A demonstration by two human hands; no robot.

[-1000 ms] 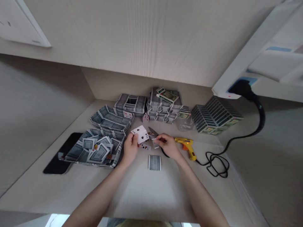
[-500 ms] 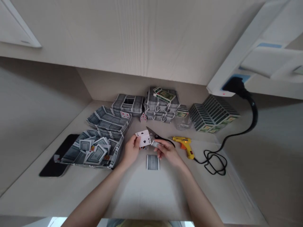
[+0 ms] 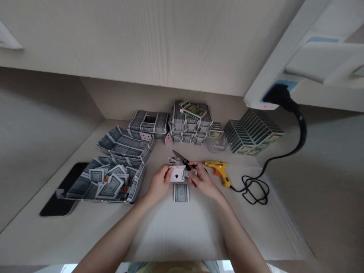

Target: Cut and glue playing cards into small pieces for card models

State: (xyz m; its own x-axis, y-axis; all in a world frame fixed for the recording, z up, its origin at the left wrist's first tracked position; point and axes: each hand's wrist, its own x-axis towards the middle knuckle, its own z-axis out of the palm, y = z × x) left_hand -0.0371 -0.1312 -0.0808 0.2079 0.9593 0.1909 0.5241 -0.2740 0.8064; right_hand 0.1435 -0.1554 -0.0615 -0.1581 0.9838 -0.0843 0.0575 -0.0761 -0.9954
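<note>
My left hand [image 3: 159,181] pinches a white two of spades playing card [image 3: 177,175] by its left edge. My right hand [image 3: 203,179] holds a small piece of grey-patterned card [image 3: 186,173] between its fingertips, right up against that card. Just above the hands lie black-handled scissors [image 3: 182,157], their blades pointing up and left, with a small heap of card pieces [image 3: 173,160] beside them. A face-down playing card [image 3: 181,193] lies flat below my hands. A yellow glue gun [image 3: 218,170] rests to the right of my right hand.
Boxes and trays built from cards [image 3: 119,142] fill the left and back of the white desk [image 3: 170,227]. Stacked card structures [image 3: 190,123] stand behind. A black phone [image 3: 58,204] lies at left. A row of card packs [image 3: 253,132] and the glue gun's black cord [image 3: 254,185] lie at right.
My hands have come closer together, and the spade card has moved down and right, meeting the small piece in my right hand. The view has tilted slightly.
</note>
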